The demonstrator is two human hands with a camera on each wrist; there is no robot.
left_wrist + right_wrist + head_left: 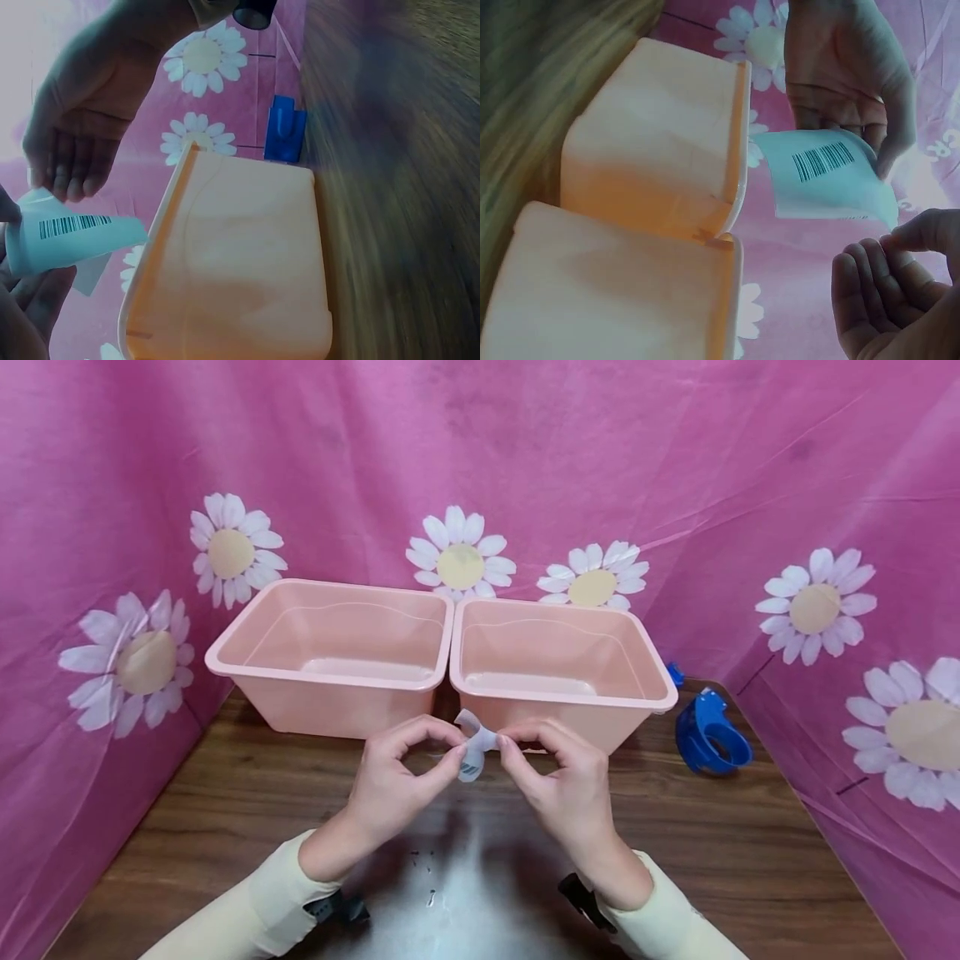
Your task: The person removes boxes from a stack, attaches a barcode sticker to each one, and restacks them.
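A curled white barcode label (pixel 472 762) hangs in the air between the two hands, in front of the pink bins. My left hand (pixel 401 772) pinches its left part between thumb and forefinger. Thumb and forefinger of my right hand (pixel 570 781) pinch the narrow right end. Black barcode lines on the label (pixel 825 169) face the right wrist camera, and its sheet bends in a curve. In the left wrist view the label (pixel 75 229) partly covers the fingers of the left hand (pixel 34 315). Whether the label has a backing cannot be seen.
Two pink plastic bins, a left one (pixel 330 706) and a right one (pixel 555 718), stand side by side behind the hands. A blue tape dispenser (pixel 708 735) lies to the right on the wooden table (pixel 247 827). Small dark specks (pixel 431 897) lie near the front. Flowered pink cloth (pixel 360 460) surrounds the table.
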